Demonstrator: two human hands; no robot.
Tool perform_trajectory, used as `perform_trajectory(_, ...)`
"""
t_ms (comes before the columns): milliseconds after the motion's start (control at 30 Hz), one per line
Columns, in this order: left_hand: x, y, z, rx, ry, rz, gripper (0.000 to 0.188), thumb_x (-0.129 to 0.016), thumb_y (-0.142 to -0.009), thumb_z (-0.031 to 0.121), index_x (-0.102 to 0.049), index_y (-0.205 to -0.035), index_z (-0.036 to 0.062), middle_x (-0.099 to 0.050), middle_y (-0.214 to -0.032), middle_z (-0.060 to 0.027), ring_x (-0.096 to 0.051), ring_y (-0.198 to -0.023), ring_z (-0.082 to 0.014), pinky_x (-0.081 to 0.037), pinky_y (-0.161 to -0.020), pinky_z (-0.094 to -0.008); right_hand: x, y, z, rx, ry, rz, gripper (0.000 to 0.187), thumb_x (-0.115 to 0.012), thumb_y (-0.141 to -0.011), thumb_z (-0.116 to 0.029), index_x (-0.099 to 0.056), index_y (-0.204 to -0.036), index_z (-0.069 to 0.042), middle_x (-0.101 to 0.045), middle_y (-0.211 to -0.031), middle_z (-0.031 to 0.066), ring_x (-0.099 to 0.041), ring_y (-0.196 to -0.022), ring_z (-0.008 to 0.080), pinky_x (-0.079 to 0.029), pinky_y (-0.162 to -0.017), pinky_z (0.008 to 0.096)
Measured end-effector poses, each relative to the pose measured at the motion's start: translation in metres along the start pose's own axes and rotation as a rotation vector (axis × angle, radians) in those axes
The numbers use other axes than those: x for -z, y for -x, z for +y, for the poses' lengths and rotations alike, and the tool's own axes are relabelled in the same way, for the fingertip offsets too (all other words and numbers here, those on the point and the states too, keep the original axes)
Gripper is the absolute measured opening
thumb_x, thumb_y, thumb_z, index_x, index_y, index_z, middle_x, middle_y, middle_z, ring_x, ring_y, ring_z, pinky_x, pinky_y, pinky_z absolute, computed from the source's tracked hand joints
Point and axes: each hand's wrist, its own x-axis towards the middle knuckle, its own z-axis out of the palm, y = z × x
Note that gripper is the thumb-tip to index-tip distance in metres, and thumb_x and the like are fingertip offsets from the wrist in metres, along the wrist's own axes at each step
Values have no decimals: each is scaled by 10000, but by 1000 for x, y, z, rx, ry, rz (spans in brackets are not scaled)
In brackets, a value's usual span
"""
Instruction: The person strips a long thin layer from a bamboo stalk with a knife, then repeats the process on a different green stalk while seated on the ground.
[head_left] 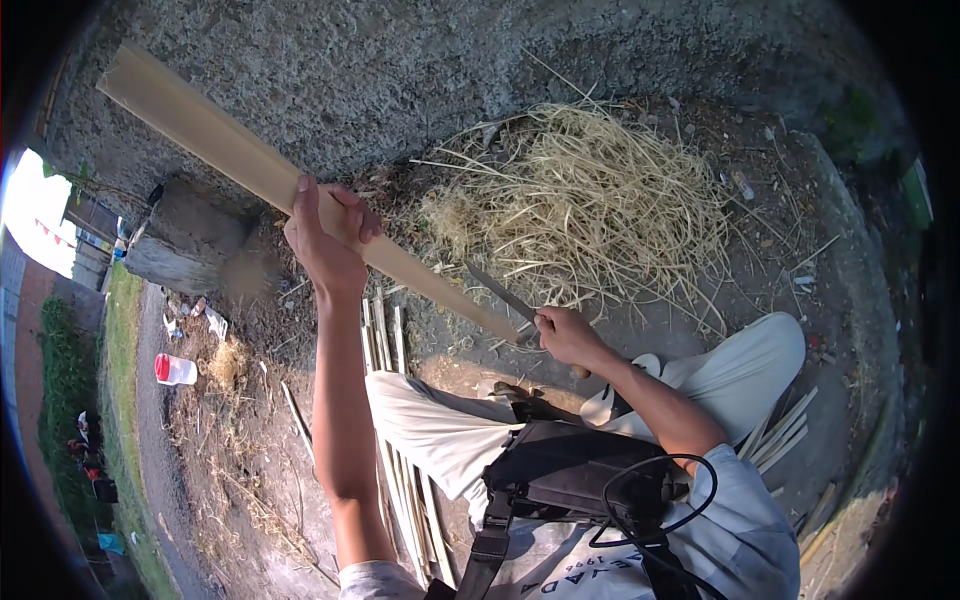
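Note:
A long, wide split bamboo slat (205,128) slants across the view from the upper left down toward my knees. My left hand (328,235) is wrapped round its middle, thumb along the upper side. In my right hand (568,338) I grip a knife (500,292), its blade pointing up and left, beside the slat's lower end. Part of the knife's handle pokes out below my fist. Whether the blade touches the slat, I cannot tell. Both my legs are bent, in pale trousers, beneath the slat's lower end.
A big heap of pale bamboo shavings (620,195) lies ahead, against a rough grey wall (380,70). Thin bamboo strips (400,490) lie by my left leg, and more strips (785,435) by the right. At left are a stone block (190,240) and a red-lidded plastic container (178,370).

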Motion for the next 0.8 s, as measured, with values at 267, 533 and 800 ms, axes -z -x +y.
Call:
perform_trajectory(267, -27, 4, -23, -133, -71, -4, 339, -512, -932, 327, -485, -765, 33, -459, -631, -50, -403, -447, -126, -342, -387, -277, -8, -9, -82, 154, -152, 208, 214, -458, -931, -180, -548, -882, 8, -547, -558, 193, -569, -534, 388, -412, -513, 459)
perform_trajectory(533, -14, 0, -29, -161, -144, -38, 352, -503, -959, 299, -428, -690, 84, -355, -510, 10, -313, -409, -63, -259, -370, -230, -78, -23, -24, 137, -1, 203, 212, -466, -927, -161, -532, -857, 28, -546, -577, 238, -581, -589, 420, -431, -511, 491)
perform_trajectory(800, -10, 5, -23, -199, -310, 98, 429, -585, -908, 283, -350, -578, 141, -285, -455, 20, -262, -349, -76, -202, -346, -257, -106, -31, 23, 140, 53, 203, 177, -463, -921, -125, -529, -863, 29, -579, -589, 205, -596, -541, 394, -446, -469, 460)
